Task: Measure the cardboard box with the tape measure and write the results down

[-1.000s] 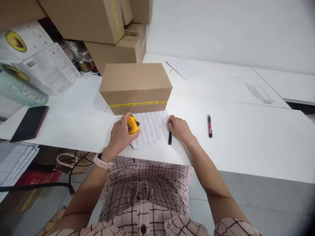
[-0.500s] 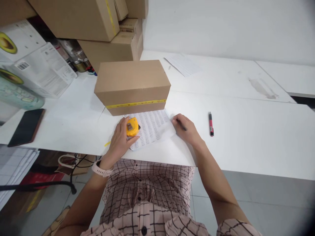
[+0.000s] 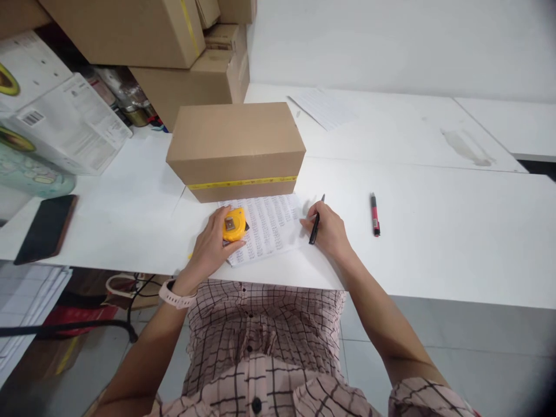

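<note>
My left hand [image 3: 211, 243] is wrapped round a yellow tape measure [image 3: 235, 225], which rests on the left part of a sheet of paper [image 3: 271, 229] covered in columns of small writing. To the right of the sheet, my right hand [image 3: 329, 230] has its fingers closed on a black pen [image 3: 315, 227]. The pen slants, with one end pointing up and away past the fingers. Just behind the paper stands a closed cardboard box [image 3: 237, 136] with yellow tape along its front.
A red pen [image 3: 375, 215] lies right of my right hand. At the far left are a dark phone [image 3: 46, 229], a pale green bottle [image 3: 37, 174] and white cartons [image 3: 73, 124]. Stacked cardboard boxes [image 3: 186, 87] stand behind. Another paper [image 3: 321, 108] lies at the back.
The black pen has turned in my right hand, and more of it shows now. My left hand stays on the tape measure. The view has shifted slightly.
</note>
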`<action>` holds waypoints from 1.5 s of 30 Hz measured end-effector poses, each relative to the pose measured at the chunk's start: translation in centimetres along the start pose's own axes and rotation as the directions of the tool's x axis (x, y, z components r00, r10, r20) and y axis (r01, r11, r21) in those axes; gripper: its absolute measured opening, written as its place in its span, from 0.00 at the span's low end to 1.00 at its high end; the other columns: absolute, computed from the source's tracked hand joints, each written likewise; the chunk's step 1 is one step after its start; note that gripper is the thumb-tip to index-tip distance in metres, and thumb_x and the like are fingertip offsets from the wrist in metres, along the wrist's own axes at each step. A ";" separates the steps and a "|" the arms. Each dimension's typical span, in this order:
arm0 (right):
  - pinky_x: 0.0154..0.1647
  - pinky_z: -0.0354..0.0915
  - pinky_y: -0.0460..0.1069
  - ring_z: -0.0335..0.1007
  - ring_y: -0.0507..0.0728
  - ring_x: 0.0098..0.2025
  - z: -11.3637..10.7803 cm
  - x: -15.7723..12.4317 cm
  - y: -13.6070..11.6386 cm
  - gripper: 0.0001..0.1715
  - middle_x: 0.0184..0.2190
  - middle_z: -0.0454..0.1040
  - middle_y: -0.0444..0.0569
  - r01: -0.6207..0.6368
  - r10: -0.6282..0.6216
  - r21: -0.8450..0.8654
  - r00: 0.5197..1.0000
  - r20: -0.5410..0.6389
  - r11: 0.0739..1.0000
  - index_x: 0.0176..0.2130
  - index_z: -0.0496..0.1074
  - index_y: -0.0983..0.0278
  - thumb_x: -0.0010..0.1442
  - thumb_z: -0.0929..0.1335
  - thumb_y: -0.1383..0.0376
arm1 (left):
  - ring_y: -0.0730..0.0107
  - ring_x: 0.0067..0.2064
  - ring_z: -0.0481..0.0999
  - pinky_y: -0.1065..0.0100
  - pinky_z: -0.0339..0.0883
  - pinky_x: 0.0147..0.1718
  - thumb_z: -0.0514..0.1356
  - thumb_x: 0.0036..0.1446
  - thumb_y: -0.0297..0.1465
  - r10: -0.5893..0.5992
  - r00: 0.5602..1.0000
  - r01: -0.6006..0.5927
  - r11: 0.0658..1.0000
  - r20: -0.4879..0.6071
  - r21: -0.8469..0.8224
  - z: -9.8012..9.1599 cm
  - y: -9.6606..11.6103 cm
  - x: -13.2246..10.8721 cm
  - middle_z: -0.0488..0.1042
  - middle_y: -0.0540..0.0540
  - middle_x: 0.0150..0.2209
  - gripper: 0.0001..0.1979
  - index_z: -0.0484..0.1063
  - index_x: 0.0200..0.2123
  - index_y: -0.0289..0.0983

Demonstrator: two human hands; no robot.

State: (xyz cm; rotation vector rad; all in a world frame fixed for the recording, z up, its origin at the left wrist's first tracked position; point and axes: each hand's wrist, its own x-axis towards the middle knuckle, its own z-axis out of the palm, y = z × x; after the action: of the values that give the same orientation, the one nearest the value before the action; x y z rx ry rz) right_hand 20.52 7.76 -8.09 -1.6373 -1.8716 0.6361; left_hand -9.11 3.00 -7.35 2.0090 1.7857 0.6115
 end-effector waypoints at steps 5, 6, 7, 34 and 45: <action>0.33 0.58 0.51 0.63 0.56 0.29 -0.1 -2.2 0.5 0.07 0.29 0.69 0.45 -0.025 0.028 0.087 0.999 -0.027 0.996 0.32 0.61 0.58 0.57 0.66 0.61 | 0.46 0.66 0.65 0.46 0.66 0.61 0.65 0.57 0.36 0.043 0.997 -0.043 0.999 0.058 -0.007 -0.3 0.2 0.3 0.59 0.37 0.68 0.40 0.50 0.69 0.43; 0.33 0.58 0.51 0.63 0.56 0.29 -0.2 -2.8 0.7 0.06 0.29 0.69 0.45 -0.038 0.043 0.107 0.998 -0.038 0.994 0.32 0.61 0.58 0.57 0.66 0.61 | 0.46 0.66 0.65 0.46 0.65 0.61 0.65 0.57 0.36 0.054 0.996 -0.054 0.999 0.072 -0.010 -0.2 0.3 0.3 0.58 0.37 0.68 0.41 0.50 0.69 0.43; 0.32 0.58 0.51 0.62 0.56 0.29 -0.3 -3.4 0.9 0.06 0.29 0.69 0.45 -0.054 0.061 0.128 0.997 -0.048 0.990 0.32 0.62 0.58 0.57 0.66 0.61 | 0.46 0.66 0.65 0.46 0.65 0.61 0.65 0.57 0.36 0.067 0.994 -0.066 0.998 0.087 -0.013 -0.1 0.5 0.4 0.58 0.37 0.68 0.41 0.49 0.69 0.43; 0.43 0.68 0.54 0.71 0.55 0.38 -2.8 -10.3 -0.2 0.27 0.33 0.74 0.48 -0.071 0.208 0.523 0.956 -0.208 0.850 0.44 0.73 0.62 0.70 0.58 0.45 | 0.52 0.65 0.69 0.52 0.64 0.65 0.59 0.67 0.33 0.791 0.605 -0.796 0.599 0.090 0.086 11.1 10.6 -4.3 0.73 0.30 0.59 0.21 0.67 0.58 0.24; 0.33 0.65 0.50 0.67 0.52 0.30 -1.5 -7.0 3.3 0.18 0.27 0.73 0.44 -0.123 0.326 0.652 0.924 -0.199 0.748 0.34 0.72 0.60 0.56 0.74 0.50 | 0.46 0.64 0.69 0.50 0.62 0.64 0.60 0.66 0.36 0.677 0.716 -0.691 0.651 0.170 0.315 12.9 13.5 -4.0 0.70 0.31 0.62 0.25 0.69 0.60 0.27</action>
State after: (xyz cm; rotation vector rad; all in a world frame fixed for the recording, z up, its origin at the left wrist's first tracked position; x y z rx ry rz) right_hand 24.59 1.29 -10.00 -1.4037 -1.0642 0.9350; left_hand 8.78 -2.57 -10.94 2.9639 1.0989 0.4513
